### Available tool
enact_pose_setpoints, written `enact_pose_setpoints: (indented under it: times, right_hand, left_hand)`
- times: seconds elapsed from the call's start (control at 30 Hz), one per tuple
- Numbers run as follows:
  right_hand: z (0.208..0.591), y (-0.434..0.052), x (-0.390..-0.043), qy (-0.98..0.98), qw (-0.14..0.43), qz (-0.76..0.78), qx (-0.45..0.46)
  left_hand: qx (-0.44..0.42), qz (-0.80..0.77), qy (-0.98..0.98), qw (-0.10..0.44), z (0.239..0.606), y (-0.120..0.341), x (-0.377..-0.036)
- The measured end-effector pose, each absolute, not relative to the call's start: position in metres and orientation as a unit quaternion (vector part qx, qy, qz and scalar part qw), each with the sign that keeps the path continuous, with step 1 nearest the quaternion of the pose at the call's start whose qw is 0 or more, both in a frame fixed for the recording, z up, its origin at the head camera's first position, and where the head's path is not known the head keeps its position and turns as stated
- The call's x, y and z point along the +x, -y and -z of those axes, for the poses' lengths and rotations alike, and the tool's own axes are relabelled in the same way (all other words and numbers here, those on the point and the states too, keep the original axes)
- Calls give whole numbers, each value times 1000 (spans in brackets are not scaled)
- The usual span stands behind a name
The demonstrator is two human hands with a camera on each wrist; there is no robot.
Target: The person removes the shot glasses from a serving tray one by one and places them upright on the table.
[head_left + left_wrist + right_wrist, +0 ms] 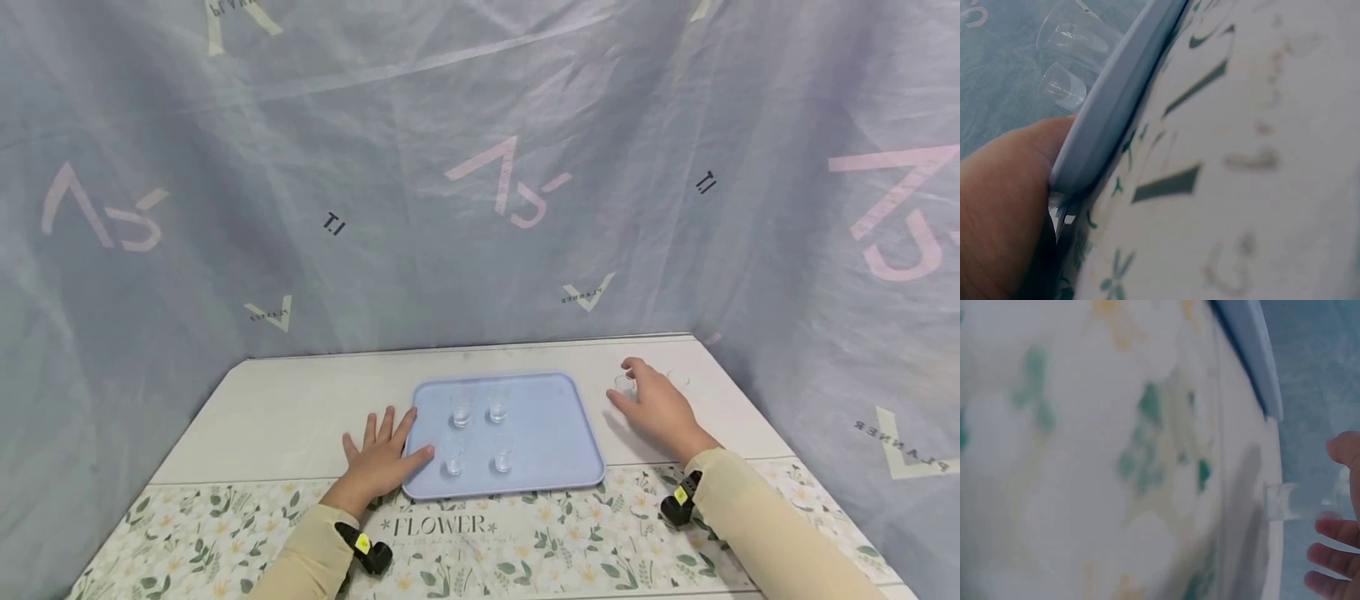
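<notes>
A light blue tray [551, 442] lies on the table, with several small clear glasses [461, 415] standing upright on its left and middle part. My left hand [377, 462] is spread at the tray's left edge, its thumb over the rim. In the left wrist view that thumb [1013, 169] lies against the tray's side, and two glasses [1065, 87] show beyond it. To the right of the tray, my right hand [660, 408] reaches around a clear glass [1275, 502] on the table. Its thumb and fingers are parted, with a gap between the thumb and the glass.
Another clear glass [678, 377] stands on the table behind the right hand. A floral mat [570, 542] with the word FLOWER covers the table's front. Grey-blue printed cloth [420, 250] hangs behind the white table and along both sides.
</notes>
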State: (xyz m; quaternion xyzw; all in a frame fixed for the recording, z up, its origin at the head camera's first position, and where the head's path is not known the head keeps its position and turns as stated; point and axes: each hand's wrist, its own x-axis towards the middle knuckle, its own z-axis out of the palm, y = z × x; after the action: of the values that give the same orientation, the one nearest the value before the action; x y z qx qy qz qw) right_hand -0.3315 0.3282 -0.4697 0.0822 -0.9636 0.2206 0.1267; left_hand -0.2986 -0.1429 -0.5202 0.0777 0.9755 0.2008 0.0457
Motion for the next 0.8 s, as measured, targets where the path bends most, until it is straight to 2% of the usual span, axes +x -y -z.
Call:
enact_pose_setpoints:
  times: [0.37,0.63,0.8]
  right_hand:
    - [457,-295,-345,952,210,-169,146]
    - [448,-256,-349,948,215,-156,177]
    - [450,-234,-352,948,197,-159,193]
  left_hand:
    - [80,-208,-974,37,525,144,-300]
    - [79,-206,-975,23,528,144,-302]
    - [78,-207,-975,20,529,143,-302]
